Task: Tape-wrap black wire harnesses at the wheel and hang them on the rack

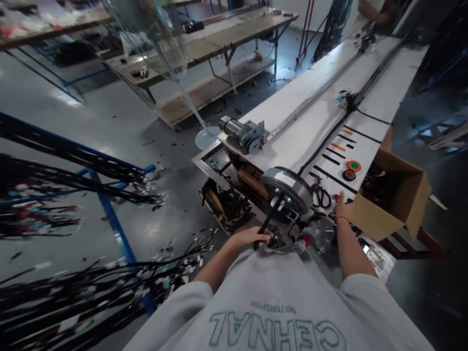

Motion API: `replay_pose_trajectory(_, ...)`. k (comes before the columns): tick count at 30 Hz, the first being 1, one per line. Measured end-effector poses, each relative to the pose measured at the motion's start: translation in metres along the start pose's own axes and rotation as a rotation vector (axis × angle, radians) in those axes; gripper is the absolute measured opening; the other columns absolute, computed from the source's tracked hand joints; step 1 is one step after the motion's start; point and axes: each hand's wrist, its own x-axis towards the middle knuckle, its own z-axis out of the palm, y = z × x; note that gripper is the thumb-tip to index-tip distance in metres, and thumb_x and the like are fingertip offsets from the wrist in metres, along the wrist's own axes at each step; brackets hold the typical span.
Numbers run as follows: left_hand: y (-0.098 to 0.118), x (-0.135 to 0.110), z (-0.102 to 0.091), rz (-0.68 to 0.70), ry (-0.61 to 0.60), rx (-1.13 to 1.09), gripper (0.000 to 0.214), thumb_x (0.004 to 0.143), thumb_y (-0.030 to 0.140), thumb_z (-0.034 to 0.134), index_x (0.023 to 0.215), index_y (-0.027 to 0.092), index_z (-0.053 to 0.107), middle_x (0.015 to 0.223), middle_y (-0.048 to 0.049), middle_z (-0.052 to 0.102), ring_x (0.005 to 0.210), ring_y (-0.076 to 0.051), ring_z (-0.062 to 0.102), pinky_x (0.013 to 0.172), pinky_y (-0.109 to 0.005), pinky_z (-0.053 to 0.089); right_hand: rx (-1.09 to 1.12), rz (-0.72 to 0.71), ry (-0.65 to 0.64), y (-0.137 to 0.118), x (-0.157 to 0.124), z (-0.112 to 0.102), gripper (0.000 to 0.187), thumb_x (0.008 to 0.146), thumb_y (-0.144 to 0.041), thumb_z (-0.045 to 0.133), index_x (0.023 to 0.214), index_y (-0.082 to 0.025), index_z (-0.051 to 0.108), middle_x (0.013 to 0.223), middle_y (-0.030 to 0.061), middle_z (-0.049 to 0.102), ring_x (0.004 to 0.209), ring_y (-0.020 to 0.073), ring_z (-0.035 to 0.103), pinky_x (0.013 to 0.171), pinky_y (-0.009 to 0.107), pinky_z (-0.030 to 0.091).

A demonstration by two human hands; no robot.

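Note:
My left hand [253, 237] is closed around a black cable bundle [271, 214], close to the front of my shirt. The bundle runs up past a large grey wheel [288, 181] at the near end of the long white table [292, 122]. At the table's right edge is my right hand [344, 208], its thumb beside a small red button [336, 197]. The other fingers of that hand are hidden. Black-handled scissors [322, 196] lie between the wheel and this hand. Farther up, a green button [354, 166] and a red button [349, 175] sit on the tabletop.
A motor [237, 130] is mounted at the table's left corner. An open cardboard box [380, 214] stands close to my right hand. Blue racks [109, 222] hung with black cables stand at left. Behind is a workbench [204, 48]. A person's arm [373, 14] shows at the far end.

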Motion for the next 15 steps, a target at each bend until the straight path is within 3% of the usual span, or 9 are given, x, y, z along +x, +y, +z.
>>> replay_pose_trajectory(2, -0.012, -0.009, -0.005, -0.051, -0.047, 0.14, 0.045, 0.067, 0.062, 0.07, 0.073, 0.018, 0.066, 0.075, -0.0025, 0.067, 0.076, -0.018, 0.059, 0.074, -0.028, 0.047, -0.003, -0.005, -0.008, 0.001, 0.003, 0.002, 0.084, 0.084, -0.065, 0.061, 0.134, 0.002, 0.048, 0.129, 0.0313, 0.056, 0.122, 0.0413, 0.053, 0.103, 0.049, 0.04)
replay_pose_trajectory(3, -0.019, -0.015, -0.005, -0.068, 0.009, 0.191, 0.044, 0.068, 0.062, 0.07, 0.075, 0.018, 0.066, 0.076, -0.0023, 0.068, 0.078, -0.019, 0.06, 0.076, -0.028, 0.048, 0.005, -0.003, -0.002, 0.001, 0.004, 0.003, 0.085, 0.082, -0.065, 0.064, 0.133, 0.001, 0.049, 0.129, 0.0308, 0.056, 0.122, 0.0412, 0.053, 0.104, 0.048, 0.04)
replay_pose_trajectory(8, -0.05, -0.056, 0.015, -0.052, 0.472, 0.304, 0.045, 0.09, 0.057, 0.043, 0.094, 0.017, 0.063, 0.089, -0.0067, 0.071, 0.085, -0.02, 0.063, 0.081, -0.03, 0.049, 0.049, -0.007, 0.062, 0.003, 0.006, 0.005, 0.086, 0.08, -0.06, 0.068, 0.138, -0.001, 0.046, 0.132, 0.0291, 0.055, 0.123, 0.0392, 0.053, 0.106, 0.047, 0.038)
replay_pose_trajectory(11, -0.043, -0.066, 0.028, -0.097, 0.555, 0.351, 0.043, 0.097, 0.05, 0.032, 0.101, 0.018, 0.061, 0.093, -0.0089, 0.071, 0.089, -0.021, 0.065, 0.083, -0.03, 0.049, 0.035, -0.044, 0.053, 0.002, 0.005, 0.005, 0.087, 0.082, -0.057, 0.067, 0.142, 0.001, 0.041, 0.135, 0.0303, 0.053, 0.126, 0.0394, 0.05, 0.108, 0.047, 0.036)
replay_pose_trajectory(15, -0.013, -0.054, 0.034, -0.157, 0.602, 0.426, 0.038, 0.099, 0.044, 0.033, 0.108, 0.019, 0.059, 0.103, -0.0124, 0.071, 0.104, -0.024, 0.066, 0.089, -0.031, 0.047, 0.02, -0.076, 0.041, 0.003, 0.005, 0.004, 0.088, 0.085, -0.058, 0.064, 0.144, 0.003, 0.038, 0.141, 0.0317, 0.047, 0.131, 0.04, 0.046, 0.11, 0.047, 0.033)
